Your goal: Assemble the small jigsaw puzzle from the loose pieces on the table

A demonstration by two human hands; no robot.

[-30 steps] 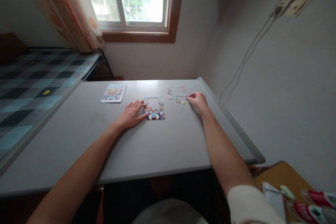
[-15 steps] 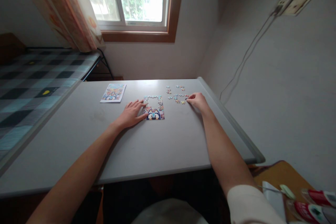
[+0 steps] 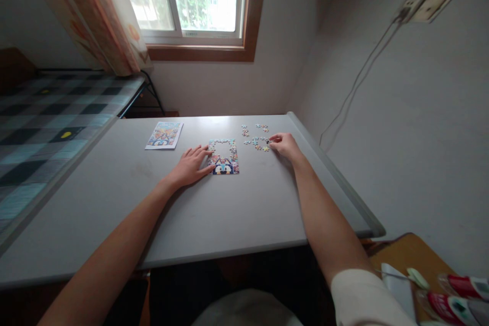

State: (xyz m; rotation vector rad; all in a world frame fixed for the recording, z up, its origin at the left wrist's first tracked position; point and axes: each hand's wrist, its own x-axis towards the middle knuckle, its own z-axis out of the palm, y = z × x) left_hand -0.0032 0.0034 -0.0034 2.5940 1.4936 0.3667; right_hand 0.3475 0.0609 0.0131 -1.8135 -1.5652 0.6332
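Observation:
A partly assembled jigsaw puzzle (image 3: 225, 168) lies flat on the table, with a gap in its upper middle where the tabletop shows. My left hand (image 3: 190, 165) rests flat at its left edge, fingers spread, fingertips touching the border. Right of the puzzle, several loose pieces (image 3: 256, 141) are scattered in small groups. Among them, my right hand (image 3: 286, 145) pinches a small dark puzzle piece (image 3: 268, 141) between thumb and fingers. A printed picture sheet (image 3: 164, 135), showing a similar blue character, lies to the left beyond my left hand.
The grey-white table (image 3: 229, 219) has a raised right edge beside the wall. A bed with a checked cover (image 3: 76, 107) stands at the left. At the lower right, a wooden stool (image 3: 412, 249) carries bottles with red labels (image 3: 451, 308).
My right hand has shifted slightly left over the loose pieces, and a dark piece now shows at its fingertips. My left hand and the puzzle stay in place.

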